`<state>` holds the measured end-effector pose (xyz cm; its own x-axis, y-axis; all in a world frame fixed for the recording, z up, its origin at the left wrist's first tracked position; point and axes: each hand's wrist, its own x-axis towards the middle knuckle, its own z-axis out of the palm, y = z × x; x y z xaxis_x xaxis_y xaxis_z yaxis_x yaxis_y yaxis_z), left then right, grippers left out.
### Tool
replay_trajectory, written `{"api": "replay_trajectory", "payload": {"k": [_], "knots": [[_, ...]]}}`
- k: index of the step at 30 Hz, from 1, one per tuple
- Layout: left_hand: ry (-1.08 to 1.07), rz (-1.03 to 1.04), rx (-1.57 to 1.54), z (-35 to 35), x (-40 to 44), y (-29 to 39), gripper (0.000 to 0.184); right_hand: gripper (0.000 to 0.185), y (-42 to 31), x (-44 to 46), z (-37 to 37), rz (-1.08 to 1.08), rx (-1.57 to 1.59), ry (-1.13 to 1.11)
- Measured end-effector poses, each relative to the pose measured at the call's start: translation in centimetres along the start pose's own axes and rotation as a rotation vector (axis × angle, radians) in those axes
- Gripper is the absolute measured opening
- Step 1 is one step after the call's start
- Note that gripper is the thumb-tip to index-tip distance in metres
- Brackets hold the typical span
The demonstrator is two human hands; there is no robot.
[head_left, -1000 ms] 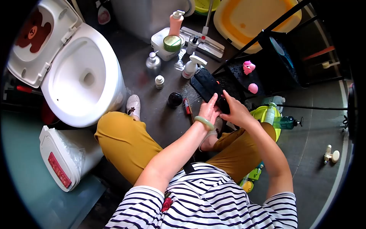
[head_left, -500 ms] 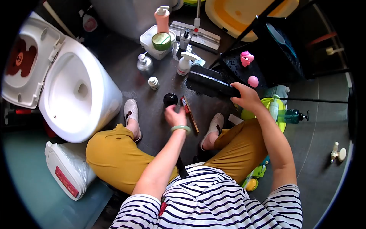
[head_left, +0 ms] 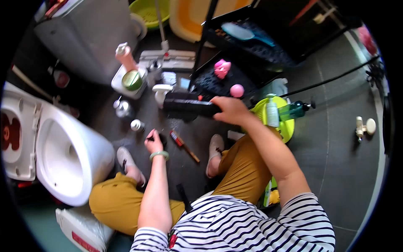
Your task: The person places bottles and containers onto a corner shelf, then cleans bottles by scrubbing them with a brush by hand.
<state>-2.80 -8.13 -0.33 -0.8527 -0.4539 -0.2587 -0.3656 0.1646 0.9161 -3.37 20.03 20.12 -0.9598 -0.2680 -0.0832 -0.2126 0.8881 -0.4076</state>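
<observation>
My right hand [head_left: 231, 110] grips one end of a long black flat object [head_left: 184, 105], held level above the floor. My left hand [head_left: 153, 143], with a green bracelet at the wrist, is closed on a dark round object [head_left: 161, 139], mostly hidden by the fingers. To its right, a wooden-handled brush with red and white bristles [head_left: 184, 145] lies on the floor. Beyond the hand stands a small white-capped bottle [head_left: 137, 125]. A white spray bottle [head_left: 160, 93] stands partly behind the black object's left end.
A toilet [head_left: 63, 151] and a bin [head_left: 79, 231] are at the left. Further off are a silver pump bottle [head_left: 123, 108], a white tub [head_left: 134, 91] with bottles, and a mop head [head_left: 168, 59]. A black rack [head_left: 252, 80] and a lime-green basin [head_left: 287, 130] stand at the right.
My left hand has closed on the dark round object after leaving the black flat object, which my right hand still holds. The view has turned, shifting the surroundings left and down.
</observation>
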Motion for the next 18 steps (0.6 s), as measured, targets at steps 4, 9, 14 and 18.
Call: {"api": "replay_trajectory", "payload": {"k": [4, 9, 14, 18], "knots": [[0.046, -0.285, -0.378, -1.6, 0.4, 0.9, 0.041, 0.037, -0.2, 0.0, -0.3, 0.048, -0.018, -0.063], [0.004, -0.529, -0.654, -3.9, -0.5, 1.3, 0.044, 0.036, -0.3, 0.3, 0.0, 0.026, -0.025, -0.097], [-0.076, -0.580, -0.804, -5.4, -1.0, 1.6, 0.048, 0.037, 0.3, 0.5, 0.6, 0.103, -0.102, -0.132], [-0.079, -0.613, -0.868, -6.7, -1.6, 2.6, 0.049, 0.034, 1.0, 0.6, 0.8, 0.103, -0.129, -0.113]]}}
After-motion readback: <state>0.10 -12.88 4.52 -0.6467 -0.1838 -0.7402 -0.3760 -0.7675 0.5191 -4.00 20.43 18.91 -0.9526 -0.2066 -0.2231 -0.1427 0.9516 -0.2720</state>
